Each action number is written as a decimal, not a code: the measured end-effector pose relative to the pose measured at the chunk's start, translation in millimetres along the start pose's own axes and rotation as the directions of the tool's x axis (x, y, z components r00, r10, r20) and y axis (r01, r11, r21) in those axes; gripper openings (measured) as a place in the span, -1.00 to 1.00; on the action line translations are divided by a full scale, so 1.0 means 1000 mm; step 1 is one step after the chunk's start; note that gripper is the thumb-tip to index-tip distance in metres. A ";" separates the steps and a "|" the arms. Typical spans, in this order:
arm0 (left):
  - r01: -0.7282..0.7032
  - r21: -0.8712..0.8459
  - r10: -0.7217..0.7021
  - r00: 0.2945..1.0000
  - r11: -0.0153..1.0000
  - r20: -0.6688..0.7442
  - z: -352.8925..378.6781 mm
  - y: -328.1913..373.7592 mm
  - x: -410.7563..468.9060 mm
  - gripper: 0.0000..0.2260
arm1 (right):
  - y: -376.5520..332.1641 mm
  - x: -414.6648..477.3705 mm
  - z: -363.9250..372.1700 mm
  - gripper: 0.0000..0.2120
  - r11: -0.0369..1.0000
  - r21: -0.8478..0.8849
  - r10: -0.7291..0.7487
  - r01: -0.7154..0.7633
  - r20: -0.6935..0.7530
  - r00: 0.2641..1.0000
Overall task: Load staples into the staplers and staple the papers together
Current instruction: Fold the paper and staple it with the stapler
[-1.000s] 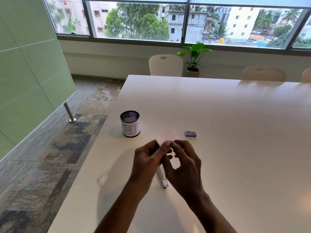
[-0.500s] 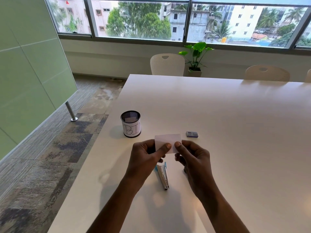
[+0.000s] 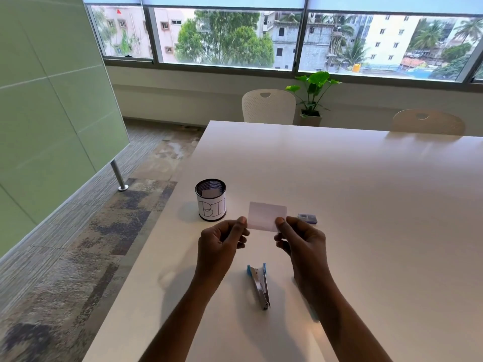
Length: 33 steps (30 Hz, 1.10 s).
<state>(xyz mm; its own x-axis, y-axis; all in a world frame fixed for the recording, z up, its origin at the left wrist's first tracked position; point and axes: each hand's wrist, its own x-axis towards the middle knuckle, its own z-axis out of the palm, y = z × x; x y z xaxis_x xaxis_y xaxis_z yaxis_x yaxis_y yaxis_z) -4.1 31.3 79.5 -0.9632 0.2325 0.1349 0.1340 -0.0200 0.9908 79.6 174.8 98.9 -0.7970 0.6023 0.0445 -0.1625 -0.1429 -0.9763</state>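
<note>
now our left hand [image 3: 222, 246] and right hand [image 3: 300, 244] are wider apart, pinching the papers [image 3: 266, 215] by their lower corners; we judge the uncovered stapler [image 3: 260, 286] comes next.

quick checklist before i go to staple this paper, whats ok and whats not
1. Paper gripped: ok, the left hand and right hand pinch its lower corners.
2. Sheets stacked and squared: cannot tell, only one face shows.
3. Stapler in reach: ok, it lies on the table between the forearms, untouched.
4. Stapler loaded: cannot tell, no staples show.
5. Hand free for the stapler: not ok, both hold the paper.
6. Staple box at hand: ok, on the table beside the right hand.
</note>
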 end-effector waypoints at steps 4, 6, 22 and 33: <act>-0.142 0.463 0.208 0.974 0.875 -0.094 -0.006 -0.036 0.020 -0.90 | 0.004 0.030 0.017 -0.90 0.994 -0.078 -0.078 0.079 0.011 0.997; -0.164 0.608 0.225 0.974 0.777 -0.026 -0.007 -0.050 0.027 -0.78 | 0.003 0.049 0.032 -0.90 0.982 -0.145 -0.121 0.123 0.018 0.992; -0.202 0.829 0.129 0.979 0.522 0.157 -0.001 -0.083 0.035 -0.55 | 0.013 0.154 0.124 -0.87 0.374 -0.677 -0.439 0.633 0.472 0.764; -0.202 0.831 0.142 0.979 0.518 0.149 -0.001 -0.087 0.038 -0.53 | 0.033 0.170 0.146 -0.88 0.285 -0.778 -0.150 0.560 0.541 0.828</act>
